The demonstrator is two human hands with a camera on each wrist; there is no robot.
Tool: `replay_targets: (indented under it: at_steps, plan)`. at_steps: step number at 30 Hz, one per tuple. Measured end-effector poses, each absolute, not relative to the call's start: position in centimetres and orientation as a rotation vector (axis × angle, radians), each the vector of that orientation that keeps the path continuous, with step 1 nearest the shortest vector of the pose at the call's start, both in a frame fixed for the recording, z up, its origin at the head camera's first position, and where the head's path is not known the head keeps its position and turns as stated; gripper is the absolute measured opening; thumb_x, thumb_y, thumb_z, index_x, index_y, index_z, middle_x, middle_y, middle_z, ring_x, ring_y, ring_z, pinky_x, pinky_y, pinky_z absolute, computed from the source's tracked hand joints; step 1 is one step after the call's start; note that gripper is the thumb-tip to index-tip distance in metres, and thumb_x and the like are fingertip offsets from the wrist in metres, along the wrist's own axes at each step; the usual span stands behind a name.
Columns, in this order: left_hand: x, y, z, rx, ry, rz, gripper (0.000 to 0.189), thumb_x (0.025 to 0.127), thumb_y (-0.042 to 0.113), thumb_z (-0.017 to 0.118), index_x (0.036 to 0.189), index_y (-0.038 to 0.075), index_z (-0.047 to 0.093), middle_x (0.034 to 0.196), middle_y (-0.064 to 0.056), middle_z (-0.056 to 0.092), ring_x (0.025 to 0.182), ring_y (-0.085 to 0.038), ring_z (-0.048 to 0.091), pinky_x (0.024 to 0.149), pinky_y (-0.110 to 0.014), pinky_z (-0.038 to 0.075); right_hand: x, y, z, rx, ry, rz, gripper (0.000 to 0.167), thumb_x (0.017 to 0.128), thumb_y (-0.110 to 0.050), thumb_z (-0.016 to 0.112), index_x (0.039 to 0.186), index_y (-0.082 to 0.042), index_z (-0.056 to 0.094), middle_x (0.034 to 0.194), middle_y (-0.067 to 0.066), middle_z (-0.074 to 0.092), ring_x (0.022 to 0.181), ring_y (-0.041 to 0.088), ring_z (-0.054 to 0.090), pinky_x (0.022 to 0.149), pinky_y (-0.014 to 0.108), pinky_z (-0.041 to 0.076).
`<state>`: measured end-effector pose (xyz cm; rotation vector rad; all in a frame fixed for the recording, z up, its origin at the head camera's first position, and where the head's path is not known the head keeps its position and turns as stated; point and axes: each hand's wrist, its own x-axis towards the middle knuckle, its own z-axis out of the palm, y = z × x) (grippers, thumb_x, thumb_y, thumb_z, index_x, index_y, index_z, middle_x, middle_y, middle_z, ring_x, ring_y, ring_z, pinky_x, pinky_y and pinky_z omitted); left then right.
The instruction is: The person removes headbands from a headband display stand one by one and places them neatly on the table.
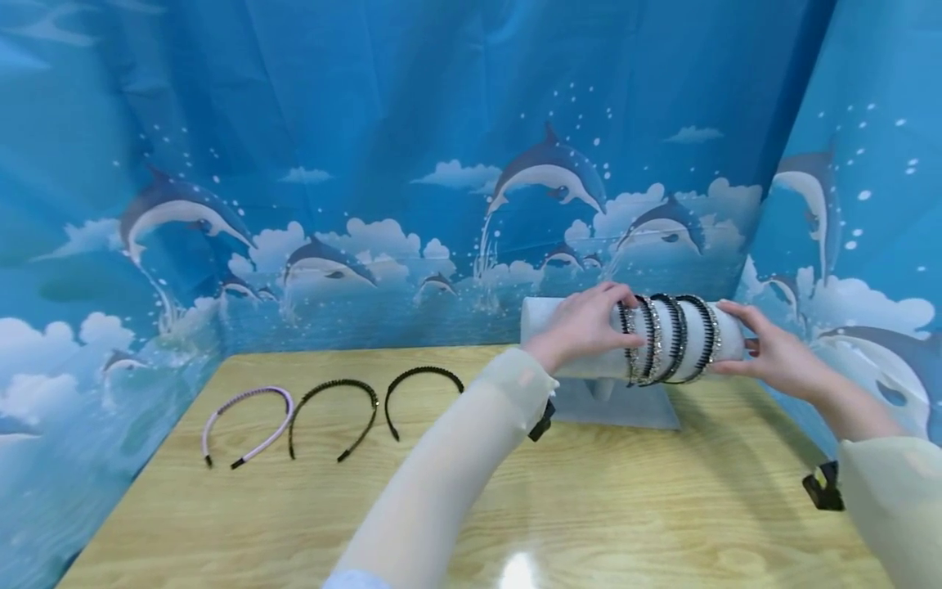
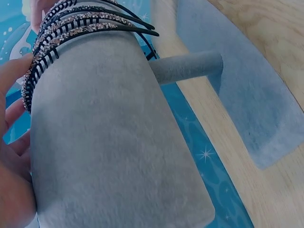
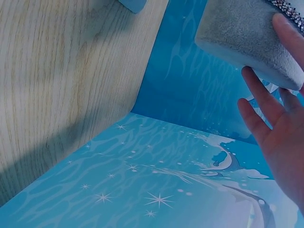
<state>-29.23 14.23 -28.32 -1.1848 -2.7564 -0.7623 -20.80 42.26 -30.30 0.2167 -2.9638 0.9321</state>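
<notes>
A grey-white padded cylinder headband stand (image 1: 545, 315) lies crosswise at the table's back right, on a short post and flat base (image 1: 618, 409). Several black toothed headbands (image 1: 671, 335), some with glittering stones, sit side by side around its right half. With thumb and index finger, my left hand (image 1: 585, 323) grips the leftmost headband (image 2: 71, 35); its other fingers lie behind the cylinder. My right hand (image 1: 783, 356) spans the cylinder's right end. In the right wrist view, its thumb (image 3: 289, 35) lies near the stones of a headband and the other fingers are fairly straight.
On the table's left lie a lilac headband (image 1: 283, 421), a dark brown headband (image 1: 368, 417) and a black braided headband (image 1: 390, 409). A blue dolphin-print curtain (image 1: 412, 164) stands behind and at both sides of the wooden table (image 1: 625, 507).
</notes>
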Motion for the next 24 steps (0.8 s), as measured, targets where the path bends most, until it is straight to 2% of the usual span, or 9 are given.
replay_targets:
  at_steps: [9, 16, 24]
  plan:
    - [-29.7, 12.9, -28.5, -1.224, -2.73, -0.75, 0.048, 0.084, 0.05, 0.072, 0.123, 0.031, 0.053, 0.132, 0.015, 0.047, 0.119, -0.005, 0.046, 0.102, -0.032, 0.037, -20.8, 42.1, -30.1, 0.199, -2.986, 0.903, 0.104, 0.087, -0.029, 0.075, 0.155, -0.006, -0.001, 0.145, 0.041, 0.016, 0.121, 0.064, 0.032, 0.089, 0.067, 0.041]
    - [-29.9, 11.7, -28.5, -1.231, -2.715, -0.787, 0.045, 0.084, 0.046, 0.073, 0.12, 0.029, 0.054, 0.139, 0.012, 0.045, 0.124, -0.007, 0.044, 0.102, -0.032, 0.037, -20.9, 42.1, -30.0, 0.2, -2.989, 0.878, 0.105, 0.086, -0.03, 0.075, 0.155, -0.005, -0.001, 0.144, 0.042, 0.015, 0.121, 0.064, 0.031, 0.09, 0.068, 0.038]
    - [-30.0, 9.8, -29.0, -1.233, -2.68, -0.801, 0.043, 0.084, 0.041, 0.073, 0.12, 0.025, 0.054, 0.131, 0.009, 0.048, 0.115, -0.011, 0.048, 0.095, -0.038, 0.041, -20.8, 42.0, -30.1, 0.207, -2.987, 0.893, 0.104, 0.087, -0.028, 0.075, 0.155, -0.005, 0.0, 0.145, 0.042, 0.015, 0.121, 0.064, 0.031, 0.09, 0.068, 0.039]
